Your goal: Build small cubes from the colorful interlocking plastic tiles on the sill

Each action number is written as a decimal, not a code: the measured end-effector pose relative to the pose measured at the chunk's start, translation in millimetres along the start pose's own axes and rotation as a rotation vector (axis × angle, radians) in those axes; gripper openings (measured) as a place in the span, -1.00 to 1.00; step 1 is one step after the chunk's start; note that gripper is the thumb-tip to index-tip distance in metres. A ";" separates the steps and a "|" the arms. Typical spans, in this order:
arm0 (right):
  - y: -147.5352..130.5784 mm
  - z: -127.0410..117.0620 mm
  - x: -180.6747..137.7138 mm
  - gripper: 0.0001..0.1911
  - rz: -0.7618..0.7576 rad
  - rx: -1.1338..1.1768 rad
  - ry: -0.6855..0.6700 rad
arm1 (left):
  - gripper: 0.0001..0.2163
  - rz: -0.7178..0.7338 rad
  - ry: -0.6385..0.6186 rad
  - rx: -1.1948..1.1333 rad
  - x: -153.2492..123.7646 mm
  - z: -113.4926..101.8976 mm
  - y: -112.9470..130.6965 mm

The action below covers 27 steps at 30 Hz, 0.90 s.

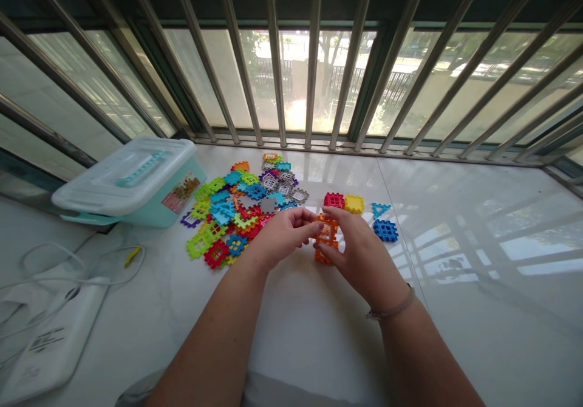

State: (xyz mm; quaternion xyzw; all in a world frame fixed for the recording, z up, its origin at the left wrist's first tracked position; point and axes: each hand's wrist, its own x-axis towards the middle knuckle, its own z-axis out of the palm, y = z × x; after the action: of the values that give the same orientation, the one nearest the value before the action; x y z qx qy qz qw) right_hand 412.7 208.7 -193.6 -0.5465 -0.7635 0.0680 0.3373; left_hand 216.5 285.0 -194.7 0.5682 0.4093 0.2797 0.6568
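Observation:
My left hand (285, 235) and my right hand (359, 246) hold a small orange assembly of interlocking plastic waffle blocks (326, 227) between their fingers, just above the white marble counter (291, 310). The fingers hide part of it. To the left lies a loose heap of multicoloured waffle blocks (239, 206), touching my left hand's side. A red block (334, 200), a yellow block (354, 204), a blue block (385, 230) and a light blue triangular piece (381, 210) sit apart beyond my right hand.
A mint-green plastic storage box with a white lid (132, 182) stands at left. A white power strip (54, 340) and white cables (77, 267) lie at near left, with a small yellow item (132, 255). Metal window bars (310, 61) run along the counter's far edge.

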 end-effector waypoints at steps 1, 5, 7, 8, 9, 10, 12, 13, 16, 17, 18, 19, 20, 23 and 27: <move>0.1 -1.4 -0.3 -0.34 0.000 -0.002 -0.011 | -0.58 -0.005 0.001 -0.009 -0.7 -0.2 0.7; 1.9 -6.8 -2.6 -0.33 0.004 -0.003 -0.058 | -0.51 -0.014 -0.028 -0.018 -0.4 1.1 -0.4; 3.4 -8.2 -3.9 -0.33 0.012 -0.005 -0.095 | -0.53 -0.019 -0.051 0.019 1.3 1.1 -3.8; 4.0 -8.4 -4.5 -0.33 0.016 -0.006 -0.117 | -0.55 -0.015 -0.057 0.050 2.2 0.8 -5.9; 4.5 -8.5 -5.0 -0.34 0.020 -0.007 -0.137 | -0.57 -0.009 -0.061 0.087 3.2 0.3 -8.0; 4.9 -8.3 -5.3 -0.34 0.023 -0.008 -0.156 | -0.59 0.000 -0.063 0.123 4.0 -0.2 -10.1; 5.0 -7.8 -5.6 -0.37 0.031 -0.012 -0.191 | -0.64 0.024 -0.060 0.190 5.0 -1.2 -13.2; 4.8 -7.6 -5.5 -0.38 0.036 -0.016 -0.208 | -0.65 0.037 -0.059 0.219 5.2 -1.6 -14.1; 4.1 -7.0 -5.1 -0.41 0.046 -0.029 -0.251 | -0.70 0.063 -0.056 0.303 4.9 -2.3 -14.6; 4.0 -6.9 -5.0 -0.42 0.046 -0.030 -0.261 | -0.71 0.065 -0.054 0.327 4.7 -2.4 -14.5; 4.1 -6.7 -5.0 -0.42 0.047 -0.032 -0.267 | -0.71 0.064 -0.050 0.346 4.6 -2.4 -14.3; 4.3 -6.4 -5.1 -0.42 0.048 -0.033 -0.273 | -0.72 0.061 -0.044 0.360 4.5 -2.4 -14.3; 4.7 -6.1 -5.3 -0.42 0.051 -0.035 -0.278 | -0.72 0.056 -0.040 0.371 4.5 -2.4 -14.4; 6.5 -4.8 -6.4 -0.42 0.062 -0.049 -0.288 | -0.71 0.040 -0.031 0.392 4.7 -2.4 -15.4; 9.0 -1.7 -7.6 -0.43 0.069 -0.053 -0.294 | -0.69 0.021 -0.030 0.416 5.3 -1.8 -15.8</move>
State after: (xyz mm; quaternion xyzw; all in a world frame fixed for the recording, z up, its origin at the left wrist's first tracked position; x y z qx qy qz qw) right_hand 422.1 205.1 -200.0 -0.5651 -0.7871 0.1387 0.2046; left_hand 216.1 287.3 -211.3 0.6997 0.4426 0.1876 0.5285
